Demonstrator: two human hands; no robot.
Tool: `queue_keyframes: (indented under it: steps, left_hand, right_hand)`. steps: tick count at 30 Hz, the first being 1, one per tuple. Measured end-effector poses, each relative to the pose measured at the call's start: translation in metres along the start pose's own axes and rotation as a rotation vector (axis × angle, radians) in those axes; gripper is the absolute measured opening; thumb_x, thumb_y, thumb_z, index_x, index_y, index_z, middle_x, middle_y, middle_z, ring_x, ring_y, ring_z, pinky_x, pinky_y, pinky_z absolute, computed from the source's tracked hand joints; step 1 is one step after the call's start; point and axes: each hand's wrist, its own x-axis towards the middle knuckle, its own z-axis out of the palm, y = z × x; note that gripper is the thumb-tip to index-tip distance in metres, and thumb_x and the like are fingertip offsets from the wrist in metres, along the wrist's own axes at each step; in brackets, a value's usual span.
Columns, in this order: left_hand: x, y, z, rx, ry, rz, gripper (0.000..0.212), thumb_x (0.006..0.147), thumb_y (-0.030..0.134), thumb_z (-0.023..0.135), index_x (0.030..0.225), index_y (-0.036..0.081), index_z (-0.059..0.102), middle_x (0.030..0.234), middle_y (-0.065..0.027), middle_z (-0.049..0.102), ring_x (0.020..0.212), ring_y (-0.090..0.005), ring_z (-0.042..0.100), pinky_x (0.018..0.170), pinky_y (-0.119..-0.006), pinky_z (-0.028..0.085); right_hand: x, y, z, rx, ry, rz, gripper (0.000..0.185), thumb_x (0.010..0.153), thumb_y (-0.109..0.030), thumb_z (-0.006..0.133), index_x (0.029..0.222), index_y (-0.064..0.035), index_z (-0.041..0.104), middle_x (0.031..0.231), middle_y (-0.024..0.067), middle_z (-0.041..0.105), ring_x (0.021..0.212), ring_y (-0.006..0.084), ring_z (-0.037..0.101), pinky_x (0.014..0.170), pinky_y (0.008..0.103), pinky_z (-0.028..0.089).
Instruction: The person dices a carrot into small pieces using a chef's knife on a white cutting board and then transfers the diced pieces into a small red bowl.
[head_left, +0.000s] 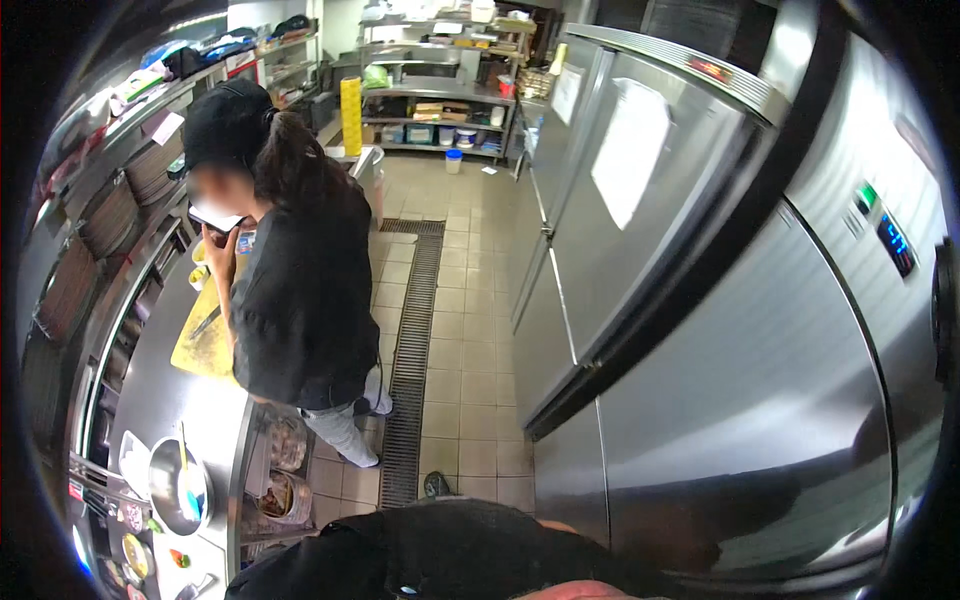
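My left hand is out of view. At the bottom edge, a sliver of skin that looks like my right hand (577, 591) shows below my black clothing (465, 551); its fingers and anything in them are hidden. To its right rises a stainless-steel refrigerator door (720, 420). Left of me, a steel counter (154, 390) carries a metal bowl (161, 480) with a blue-headed spatula (192, 502) in it. Near the bowl lie a white board (169, 577) with a red and green piece of food (179, 557) on it and small containers of food (136, 555).
A co-worker (300, 277) in black stands at the counter, phone (216, 220) in hand. Before them, a knife (204, 322) lies on a yellow cutting board (206, 341). A floor drain grate (412, 337) runs along the aisle. Steel shelving (439, 94) stands at the far end.
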Motion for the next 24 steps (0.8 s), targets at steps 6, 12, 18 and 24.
queue_keyframes:
  steps: [6, 12, 18, 24]
  left_hand:
    - [0.092, 0.11, -0.129, -0.199, 0.151, 0.23, 0.065, 0.101, 0.056, 0.073, 0.143, 0.007, 0.073, 0.148, -0.0253, 0.069, 0.136, -0.0427, 0.067, 0.114, -0.055, 0.055]
    - [0.14, 0.145, -0.284, -0.304, 0.287, 0.223, 0.063, 0.1, 0.054, 0.074, 0.141, 0.006, 0.074, 0.145, -0.0252, 0.07, 0.132, -0.0428, 0.068, 0.112, -0.055, 0.055]
    - [0.239, 0.223, -0.42, -0.247, 0.255, 0.236, 0.06, 0.1, 0.052, 0.074, 0.139, 0.006, 0.075, 0.142, -0.0251, 0.072, 0.129, -0.043, 0.07, 0.11, -0.054, 0.056]
    - [0.284, 0.276, -0.549, -0.258, 0.188, 0.122, 0.058, 0.1, 0.05, 0.074, 0.137, 0.005, 0.076, 0.138, -0.0249, 0.074, 0.125, -0.0431, 0.071, 0.109, -0.054, 0.056]
  right_hand:
    - [0.082, 0.004, -0.211, -0.099, 0.123, -0.65, 0.052, 0.113, -0.048, 0.061, 0.133, -0.0047, 0.08, 0.127, 0.022, 0.08, 0.112, 0.036, 0.076, 0.101, 0.0491, 0.056]
    - [0.173, -0.17, -0.307, -0.452, 0.056, -0.08, 0.049, 0.111, -0.045, 0.064, 0.108, -0.0011, 0.086, 0.107, 0.0223, 0.084, 0.1, 0.0373, 0.077, 0.094, 0.0529, 0.058]
    - [0.264, -0.177, -0.447, -0.483, -0.066, 0.003, 0.048, 0.111, -0.047, 0.064, 0.108, -0.0026, 0.083, 0.108, 0.021, 0.083, 0.095, 0.0353, 0.077, 0.089, 0.0527, 0.058]
    - [0.395, -0.253, -0.642, -0.382, -0.038, 0.105, 0.046, 0.113, -0.048, 0.063, 0.122, -0.0052, 0.078, 0.108, 0.017, 0.081, 0.087, 0.0309, 0.075, 0.078, 0.0503, 0.058]
